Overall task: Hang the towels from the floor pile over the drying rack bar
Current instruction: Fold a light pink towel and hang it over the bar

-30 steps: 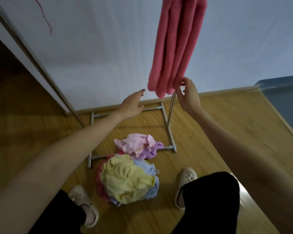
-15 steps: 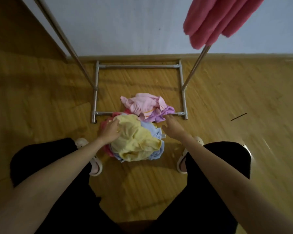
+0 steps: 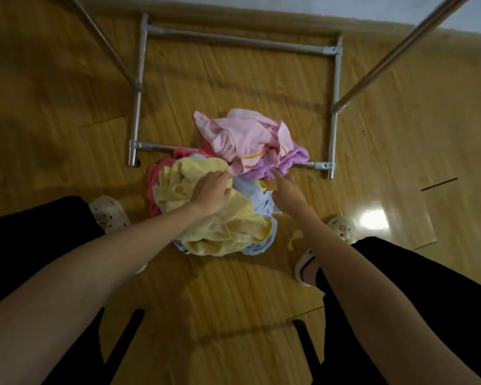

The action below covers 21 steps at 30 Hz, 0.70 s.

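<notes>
A pile of towels lies on the wooden floor at the front rail of the drying rack base (image 3: 334, 107). A yellow towel (image 3: 225, 232) is on top at the near side, with a light blue one (image 3: 257, 195) and a red-pink one (image 3: 153, 179) under it. A pale pink towel (image 3: 242, 134) and a purple towel (image 3: 292, 159) lie further back. My left hand (image 3: 213, 190) rests on the yellow towel with fingers curled into its folds. My right hand (image 3: 288, 190) reaches over the blue towel, its fingers extended and touching the purple towel's edge.
Two slanted metal uprights of the rack (image 3: 400, 54) rise left and right out of view. My feet in pale slippers (image 3: 109, 212) stand either side of the pile, black trousers below. A white wall (image 3: 400, 6) runs behind the rack.
I have bent down from the hung red towel to the floor pile. Both hands dropped to the towels; the left hand moved onto the yellow one, the right reached towards the purple one.
</notes>
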Motion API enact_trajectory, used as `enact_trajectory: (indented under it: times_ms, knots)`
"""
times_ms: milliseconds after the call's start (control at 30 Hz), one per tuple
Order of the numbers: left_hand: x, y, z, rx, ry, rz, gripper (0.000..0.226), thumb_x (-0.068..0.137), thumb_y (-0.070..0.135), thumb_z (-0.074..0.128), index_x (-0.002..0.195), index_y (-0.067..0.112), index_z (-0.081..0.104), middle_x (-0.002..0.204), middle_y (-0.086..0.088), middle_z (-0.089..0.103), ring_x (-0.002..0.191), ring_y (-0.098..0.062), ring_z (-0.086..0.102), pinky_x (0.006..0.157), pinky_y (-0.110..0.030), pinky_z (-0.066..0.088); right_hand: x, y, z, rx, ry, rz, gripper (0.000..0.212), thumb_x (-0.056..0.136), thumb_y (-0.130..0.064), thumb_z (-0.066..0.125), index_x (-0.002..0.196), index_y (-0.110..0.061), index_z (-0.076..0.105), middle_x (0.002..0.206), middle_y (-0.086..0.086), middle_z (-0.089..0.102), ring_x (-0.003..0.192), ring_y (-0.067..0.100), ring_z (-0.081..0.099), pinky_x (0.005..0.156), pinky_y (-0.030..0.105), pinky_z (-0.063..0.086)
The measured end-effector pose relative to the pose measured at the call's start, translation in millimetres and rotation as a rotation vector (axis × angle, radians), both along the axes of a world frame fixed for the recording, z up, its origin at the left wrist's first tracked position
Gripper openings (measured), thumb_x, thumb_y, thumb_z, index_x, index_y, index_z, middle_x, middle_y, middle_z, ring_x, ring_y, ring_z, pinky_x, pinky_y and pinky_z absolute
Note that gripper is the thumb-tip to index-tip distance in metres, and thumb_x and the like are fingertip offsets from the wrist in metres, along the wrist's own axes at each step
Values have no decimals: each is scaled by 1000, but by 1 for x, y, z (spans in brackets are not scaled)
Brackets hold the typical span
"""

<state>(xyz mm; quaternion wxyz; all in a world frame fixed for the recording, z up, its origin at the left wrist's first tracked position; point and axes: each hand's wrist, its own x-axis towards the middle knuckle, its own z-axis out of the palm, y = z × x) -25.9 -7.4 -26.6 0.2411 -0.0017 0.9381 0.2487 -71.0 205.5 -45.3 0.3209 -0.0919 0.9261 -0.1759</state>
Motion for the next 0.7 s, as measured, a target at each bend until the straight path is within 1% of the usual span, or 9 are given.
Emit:
enact_trajectory:
  times_ms: [67,167,267,333,400,500,533,633,700]
  knots:
    - [-16,18,-14,-41,18,13,32,86,16,58,114,2,54,106,-19,61,102,-38,57,80,-44,46,-14,-3,-14,2,53,-27,69,87,1,45,150,-16,22,135,28,40,116,42,45,73,39,40]
    - [-36,41,-38,-162,8,70,46,86,26,63,122,3,48,110,-17,61,101,-37,57,77,-44,45,-30,-5,-34,0,69,-30,67,92,-8,45,152,-18,17,131,34,39,115,46,44,80,47,47]
    - [-49,54,-57,-265,-26,202,56,81,45,67,118,6,51,109,-14,63,102,-32,59,76,-40,47,-39,-8,-42,-17,59,-76,64,90,-9,52,148,-12,27,142,28,31,123,45,40,87,49,46]
    - [-55,58,-66,-260,0,214,41,84,37,63,112,7,57,109,-13,63,106,-31,57,79,-40,47,-42,-9,-41,-68,84,-108,59,86,-5,53,142,-4,34,136,27,40,120,44,44,85,48,45]
    - [-56,58,-69,-184,92,244,18,84,16,57,96,5,64,98,-16,65,99,-36,59,76,-42,47,-42,-10,-34,-120,111,-145,55,81,-14,49,134,0,43,124,27,50,110,43,50,79,45,44]
    - [-56,54,-63,29,206,466,10,81,6,56,84,0,63,86,-23,65,85,-40,62,69,-43,45,-33,-9,-19,-257,167,-364,65,69,-36,37,120,-1,55,108,22,62,94,34,58,69,38,45]
    - [-55,53,-55,103,216,563,10,85,6,55,87,-2,62,88,-24,65,86,-41,61,70,-42,42,-28,-10,-12,-291,198,-445,63,68,-35,37,116,0,59,102,20,65,88,28,58,66,33,43]
    - [-47,45,-27,237,258,793,16,95,10,50,97,-4,56,95,-24,65,89,-39,60,65,-33,30,-8,-9,10,-350,309,-625,44,74,-10,45,112,0,64,91,15,67,79,18,55,61,15,31]
    - [-37,35,-7,293,328,878,18,96,11,49,99,-6,55,94,-24,65,87,-38,60,63,-29,27,5,-9,23,-366,351,-728,37,79,1,51,112,-2,65,89,6,65,79,13,54,62,6,33]
